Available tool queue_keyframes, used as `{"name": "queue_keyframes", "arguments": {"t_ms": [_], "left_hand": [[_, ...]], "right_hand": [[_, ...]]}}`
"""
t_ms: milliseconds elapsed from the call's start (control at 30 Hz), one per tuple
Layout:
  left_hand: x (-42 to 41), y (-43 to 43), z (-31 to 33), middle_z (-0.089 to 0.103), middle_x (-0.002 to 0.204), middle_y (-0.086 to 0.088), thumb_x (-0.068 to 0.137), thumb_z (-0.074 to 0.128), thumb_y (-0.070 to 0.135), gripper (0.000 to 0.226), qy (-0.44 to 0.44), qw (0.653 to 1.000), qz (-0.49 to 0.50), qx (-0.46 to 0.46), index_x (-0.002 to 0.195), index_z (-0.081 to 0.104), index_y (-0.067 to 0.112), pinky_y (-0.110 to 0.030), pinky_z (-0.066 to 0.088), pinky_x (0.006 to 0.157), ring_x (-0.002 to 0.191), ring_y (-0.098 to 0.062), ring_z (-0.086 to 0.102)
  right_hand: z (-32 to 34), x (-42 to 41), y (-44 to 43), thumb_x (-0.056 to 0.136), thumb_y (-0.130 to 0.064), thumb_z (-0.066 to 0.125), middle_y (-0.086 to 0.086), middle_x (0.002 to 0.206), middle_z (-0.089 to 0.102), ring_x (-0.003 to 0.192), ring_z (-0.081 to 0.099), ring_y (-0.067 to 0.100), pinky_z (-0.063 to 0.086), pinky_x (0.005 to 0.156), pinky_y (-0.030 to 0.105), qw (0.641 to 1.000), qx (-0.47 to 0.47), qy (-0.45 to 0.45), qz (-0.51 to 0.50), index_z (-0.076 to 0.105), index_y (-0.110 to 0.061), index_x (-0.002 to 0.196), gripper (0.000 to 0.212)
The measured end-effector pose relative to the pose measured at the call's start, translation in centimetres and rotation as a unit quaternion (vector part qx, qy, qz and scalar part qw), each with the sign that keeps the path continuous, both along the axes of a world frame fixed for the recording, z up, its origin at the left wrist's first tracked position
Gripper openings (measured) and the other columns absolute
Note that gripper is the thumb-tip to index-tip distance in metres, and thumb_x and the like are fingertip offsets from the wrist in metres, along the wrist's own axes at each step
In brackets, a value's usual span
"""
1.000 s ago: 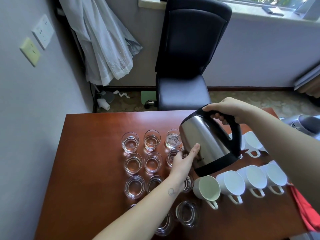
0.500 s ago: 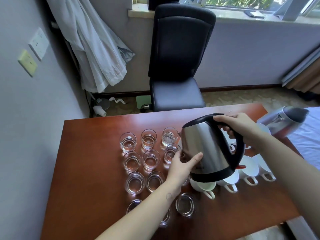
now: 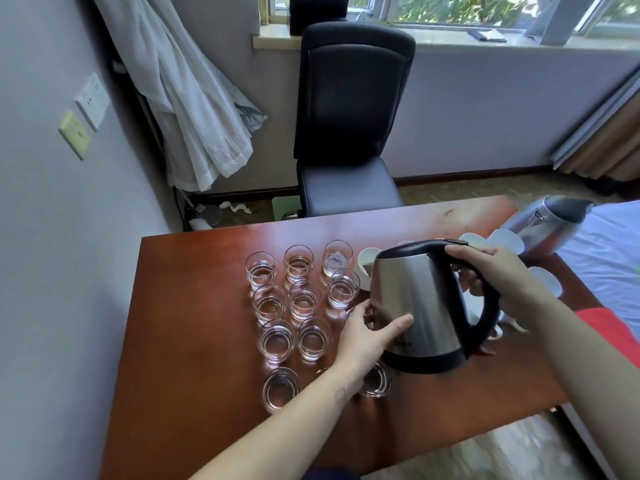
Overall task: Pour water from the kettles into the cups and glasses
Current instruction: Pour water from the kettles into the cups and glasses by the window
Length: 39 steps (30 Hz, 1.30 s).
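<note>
A steel kettle (image 3: 417, 303) with a black handle and base hangs nearly upright above the brown table (image 3: 194, 341). My right hand (image 3: 491, 271) grips its handle. My left hand (image 3: 370, 336) presses its thumb and fingers against the kettle's lower left side. Several glasses (image 3: 304, 299) holding water stand in rows to the left of the kettle. White cups (image 3: 505, 240) sit behind and right of the kettle, mostly hidden by it and my right arm. A second steel kettle (image 3: 547, 223) stands at the table's far right edge.
A black office chair (image 3: 349, 133) stands beyond the table's far edge. The grey wall (image 3: 52, 237) runs close along the table's left side. A white bed (image 3: 609, 258) lies to the right. White cloth (image 3: 194, 109) hangs in the corner.
The kettle has swung back from a tilt to nearly upright and moved slightly right. My view has lifted, showing more of the window and the second kettle.
</note>
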State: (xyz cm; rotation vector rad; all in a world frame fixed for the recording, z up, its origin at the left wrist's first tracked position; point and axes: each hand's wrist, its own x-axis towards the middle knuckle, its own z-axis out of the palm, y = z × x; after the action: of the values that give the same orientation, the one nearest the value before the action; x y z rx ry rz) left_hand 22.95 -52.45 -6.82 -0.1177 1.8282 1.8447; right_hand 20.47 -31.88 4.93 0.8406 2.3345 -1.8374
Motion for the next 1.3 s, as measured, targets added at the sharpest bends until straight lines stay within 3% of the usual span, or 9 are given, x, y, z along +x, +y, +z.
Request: {"name": "queue_keyframes", "arguments": {"t_ms": [133,267,400,533,633,1000,1133,1233,1300], "left_hand": [[1.8,0.1,0.4,0.068,0.108,0.017,0.065,0.088,0.046,0.053,0.005,1.0,-0.016,0.007,0.108,0.057,0.037,-0.028,0.051,0.099,0.103,-0.002,0.066],[4.2,0.6,0.3,0.068,0.111,0.014,0.064,0.088,0.046,0.069,0.001,1.0,-0.026,0.008,0.122,0.055,0.03,-0.03,0.051,0.1,0.104,-0.002,0.065],[6.6,0.8,0.2,0.07,0.099,0.019,0.058,0.087,0.053,0.05,0.005,1.0,-0.023,-0.011,0.097,0.059,0.04,-0.028,0.052,0.097,0.098,0.003,0.065],[8.3,1.3,-0.1,0.071,0.109,0.016,0.044,0.083,0.073,0.085,0.012,0.999,-0.031,-0.024,0.116,0.062,0.033,-0.031,0.05,0.102,0.105,0.001,0.064],[9.5,1.3,0.1,0.067,0.12,0.015,0.042,0.081,0.077,0.108,0.006,0.999,-0.026,-0.02,0.134,0.055,0.026,-0.03,0.048,0.104,0.112,0.001,0.061],[13.4,1.1,-0.2,0.069,0.115,0.014,0.044,0.083,0.072,0.102,-0.032,0.999,0.01,0.005,0.129,0.056,0.023,-0.025,0.049,0.101,0.107,0.003,0.063],[14.0,0.7,-0.9,0.068,0.117,0.011,0.033,0.082,0.079,0.11,-0.043,0.999,0.028,-0.006,0.126,0.056,0.026,-0.032,0.049,0.103,0.11,-0.004,0.064],[14.6,-0.1,-1.0,0.069,0.115,0.01,0.035,0.081,0.08,0.105,-0.045,0.998,0.022,-0.025,0.122,0.057,0.027,-0.034,0.05,0.102,0.107,-0.006,0.065],[15.2,-0.8,-1.0,0.068,0.114,0.011,0.044,0.081,0.076,0.09,-0.041,0.998,0.014,-0.041,0.118,0.058,0.029,-0.032,0.049,0.102,0.107,-0.004,0.065]], "right_hand": [[0.5,2.7,0.0,0.087,-0.023,0.07,0.004,0.055,0.044,0.038,0.035,0.006,0.027,0.036,0.015,1.0,-0.001,0.02,-0.023,0.063,-0.005,0.071,0.026],[0.5,5.5,0.3,0.086,-0.023,0.071,-0.001,0.046,0.044,0.035,0.033,0.005,0.025,0.035,0.014,0.999,-0.004,0.017,-0.043,0.061,-0.001,0.071,0.028],[0.0,8.0,0.8,0.086,-0.026,0.071,-0.002,0.045,0.042,0.036,0.033,0.006,0.027,0.035,0.013,0.999,-0.014,0.007,-0.048,0.061,-0.003,0.069,0.03],[-0.4,9.8,1.3,0.087,-0.022,0.07,0.006,0.056,0.043,0.04,0.034,0.008,0.027,0.036,0.014,0.999,0.001,0.028,-0.033,0.063,-0.004,0.068,0.027],[-0.4,10.7,1.4,0.088,-0.021,0.069,0.006,0.051,0.041,0.037,0.033,0.009,0.026,0.036,0.015,0.999,0.003,0.027,-0.025,0.062,-0.001,0.068,0.029],[-1.3,11.7,1.0,0.085,-0.023,0.072,0.005,0.053,0.045,0.041,0.036,0.01,0.028,0.035,0.014,0.999,0.006,-0.006,0.031,0.063,-0.003,0.072,0.025],[-1.9,12.1,0.5,0.086,-0.02,0.071,0.003,0.052,0.049,0.038,0.037,0.007,0.029,0.035,0.014,0.999,-0.01,-0.004,0.03,0.064,0.0,0.077,0.022],[-2.0,12.4,-0.3,0.084,-0.022,0.073,0.01,0.059,0.049,0.039,0.037,0.008,0.029,0.036,0.015,0.999,-0.011,-0.011,0.04,0.065,0.002,0.079,0.026],[-1.9,12.5,-1.0,0.085,-0.021,0.072,0.004,0.051,0.048,0.037,0.036,0.007,0.029,0.036,0.014,0.998,-0.006,-0.021,0.052,0.064,0.0,0.073,0.026]]}}
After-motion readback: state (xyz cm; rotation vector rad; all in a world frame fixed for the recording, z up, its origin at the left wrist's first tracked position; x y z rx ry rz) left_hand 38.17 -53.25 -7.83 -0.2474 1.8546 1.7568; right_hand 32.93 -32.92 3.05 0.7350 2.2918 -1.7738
